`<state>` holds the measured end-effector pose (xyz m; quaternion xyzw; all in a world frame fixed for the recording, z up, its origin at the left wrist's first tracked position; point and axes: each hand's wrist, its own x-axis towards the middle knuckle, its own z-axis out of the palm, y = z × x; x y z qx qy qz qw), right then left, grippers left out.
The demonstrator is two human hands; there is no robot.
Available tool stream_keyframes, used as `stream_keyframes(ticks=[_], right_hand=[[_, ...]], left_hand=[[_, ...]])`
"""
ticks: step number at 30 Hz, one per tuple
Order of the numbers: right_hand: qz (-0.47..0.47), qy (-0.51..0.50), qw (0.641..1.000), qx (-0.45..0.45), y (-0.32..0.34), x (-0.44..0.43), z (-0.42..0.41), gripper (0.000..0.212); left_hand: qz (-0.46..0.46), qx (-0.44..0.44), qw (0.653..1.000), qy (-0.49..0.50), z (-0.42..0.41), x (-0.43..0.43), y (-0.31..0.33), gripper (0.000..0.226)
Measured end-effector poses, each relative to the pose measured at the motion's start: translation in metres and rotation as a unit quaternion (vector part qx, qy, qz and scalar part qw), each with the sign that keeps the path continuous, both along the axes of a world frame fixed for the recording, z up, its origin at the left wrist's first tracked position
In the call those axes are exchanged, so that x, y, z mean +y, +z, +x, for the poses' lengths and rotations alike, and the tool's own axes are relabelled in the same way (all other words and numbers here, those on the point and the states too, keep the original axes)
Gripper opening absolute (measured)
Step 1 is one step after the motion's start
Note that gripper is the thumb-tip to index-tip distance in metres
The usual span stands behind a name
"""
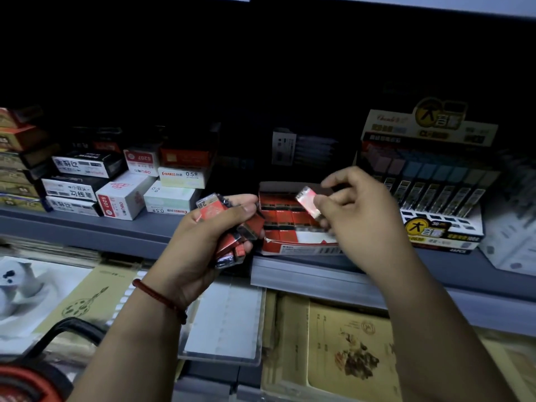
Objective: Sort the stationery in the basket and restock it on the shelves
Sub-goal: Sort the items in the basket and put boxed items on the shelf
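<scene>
The left hand point(200, 245) is gripping a bundle of red-and-black packets point(232, 230), its fingers curling round them. The top packet is showing a "2B" mark. The right hand point(359, 210) is pinching a single packet point(308, 202) between thumb and fingertips and is holding it tilted above the open display box point(304, 250).

The display box is sitting at the front edge of the grey shelf point(156, 230), at 3 o'clock from the left hand and directly under the right hand. Rows of matching red packets are lying inside it. The bundle is either touching its left wall or lying just beside it; which one cannot be told.

At 9 o'clock from the display box, stacked pen boxes point(121, 195) are occupying the shelf. At 3 o'clock, a tube stand point(435, 184) is standing upright, just beside the display box. At 6 o'clock, below the shelf, notebooks point(348, 343) are lying flat.

At 7 o'clock in the view, the red basket point(26, 381) with a black handle is showing in part. A red cord bracelet point(161, 298) is circling the left wrist.
</scene>
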<state>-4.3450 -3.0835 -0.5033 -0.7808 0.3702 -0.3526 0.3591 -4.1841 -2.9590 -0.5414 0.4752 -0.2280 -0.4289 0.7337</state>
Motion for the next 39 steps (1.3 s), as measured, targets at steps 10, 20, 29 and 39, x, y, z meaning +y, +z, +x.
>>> stream_keyframes(ticks=[10, 20, 29, 39], right_hand=[[-0.025, -0.057, 0.988, 0.143, -0.007, 0.009, -0.006, 0.024], [-0.025, -0.085, 0.971, 0.223, -0.01, 0.009, 0.005, 0.02], [-0.066, 0.118, 0.988, 0.071, -0.006, 0.039, 0.033, 0.021], [0.098, 0.106, 0.985, -0.091, -0.018, 0.034, 0.035, 0.03]], left_hand=[[-0.005, 0.01, 1.0, 0.021, -0.006, 0.002, -0.003, 0.028], [-0.025, 0.021, 0.999, 0.042, -0.011, 0.003, -0.004, 0.031], [-0.036, 0.026, 0.998, 0.052, -0.008, -0.002, -0.006, 0.04], [-0.022, 0.024, 0.997, 0.07, -0.008, -0.006, -0.008, 0.028]])
